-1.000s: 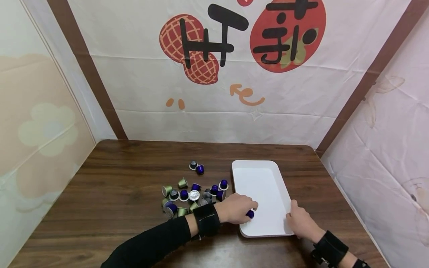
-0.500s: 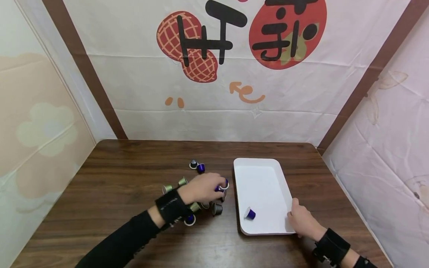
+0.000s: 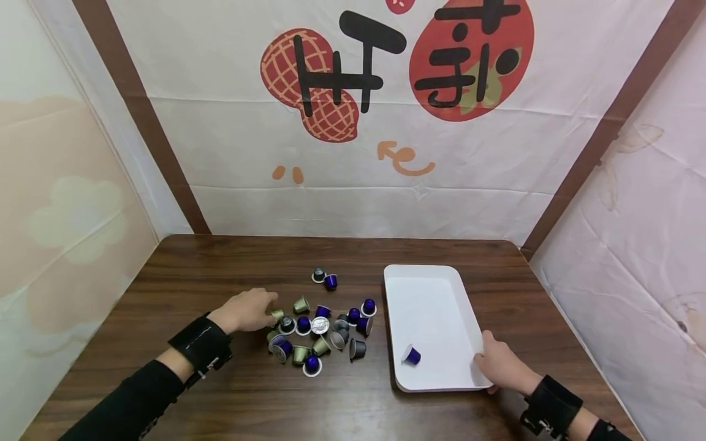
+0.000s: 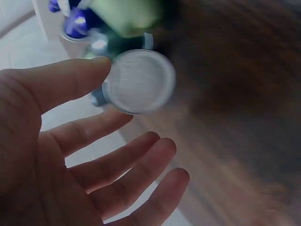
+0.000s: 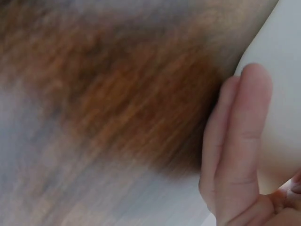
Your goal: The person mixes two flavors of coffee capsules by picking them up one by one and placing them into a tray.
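Observation:
Coffee capsules, blue, green and grey, lie in a loose cluster left of the white tray [image 3: 432, 306]. My left hand [image 3: 248, 310] is at the cluster's left end, thumb and index finger on either side of a green capsule [image 3: 277, 314]. In the left wrist view, a blurred capsule lid [image 4: 141, 82] faces the camera by the thumb, and the other fingers are spread; a firm pinch is not visible. My right hand [image 3: 504, 364] grips the tray's near right edge, fingers [image 5: 242, 141] along its outer side. One blue capsule [image 3: 411, 355] lies on its side in the tray.
Two capsules, one dark [image 3: 318, 275] and one blue [image 3: 331, 282], lie apart behind the cluster. A blue capsule [image 3: 312, 365] stands at its front. The wooden table [image 3: 220, 392] is bordered by hanging printed cloths [image 3: 231, 153] at the back and sides.
My left hand let go of a blue capsule in the tray, passed over the cluster, and moved left to the green capsule. My right hand has kept its hold on the tray.

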A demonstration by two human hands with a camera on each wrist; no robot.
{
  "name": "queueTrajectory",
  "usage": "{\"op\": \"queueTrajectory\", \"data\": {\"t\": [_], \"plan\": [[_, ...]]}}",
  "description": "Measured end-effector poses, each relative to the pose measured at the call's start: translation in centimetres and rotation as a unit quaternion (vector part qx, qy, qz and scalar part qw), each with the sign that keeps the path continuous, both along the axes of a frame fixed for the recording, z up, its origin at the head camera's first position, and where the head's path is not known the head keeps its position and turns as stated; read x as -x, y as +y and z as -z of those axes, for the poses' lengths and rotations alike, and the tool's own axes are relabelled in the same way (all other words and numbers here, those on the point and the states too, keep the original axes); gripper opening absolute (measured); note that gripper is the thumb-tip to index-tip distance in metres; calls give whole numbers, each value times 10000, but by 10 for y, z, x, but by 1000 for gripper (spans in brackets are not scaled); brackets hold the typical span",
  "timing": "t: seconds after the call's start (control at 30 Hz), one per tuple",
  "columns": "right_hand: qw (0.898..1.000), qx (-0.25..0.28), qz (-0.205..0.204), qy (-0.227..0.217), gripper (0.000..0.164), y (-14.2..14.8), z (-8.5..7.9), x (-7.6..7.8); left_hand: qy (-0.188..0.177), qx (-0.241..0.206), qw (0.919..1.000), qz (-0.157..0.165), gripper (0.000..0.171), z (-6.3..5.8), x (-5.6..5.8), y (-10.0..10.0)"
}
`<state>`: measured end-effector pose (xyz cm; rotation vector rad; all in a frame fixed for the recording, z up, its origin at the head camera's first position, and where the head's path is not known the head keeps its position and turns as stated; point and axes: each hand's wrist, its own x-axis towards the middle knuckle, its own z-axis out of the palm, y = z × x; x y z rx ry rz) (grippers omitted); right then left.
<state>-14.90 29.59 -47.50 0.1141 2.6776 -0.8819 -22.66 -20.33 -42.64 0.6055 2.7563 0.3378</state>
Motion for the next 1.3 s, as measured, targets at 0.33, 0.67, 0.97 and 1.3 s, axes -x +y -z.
{"op": "queueTrajectory", "data": {"t": [0.33, 0.67, 0.97, 1.3], "plan": [[10000, 55, 14, -58, 37, 4, 4, 0, 167, -110, 9996, -175, 36, 16, 2, -2], [10000, -17, -38, -55, 39, 3, 1, 2, 300, -826, 9947, -532, 14, 17, 9, 2], [9998, -68, -124, -144, 47, 0, -1, 6, 338, -1154, 9927, -81, 34, -4, 2, 43], [9995, -188, -123, -241, 50, 0, 0, 7, 350, -1438, 9866, 682, 17, -14, -16, 109]]}}
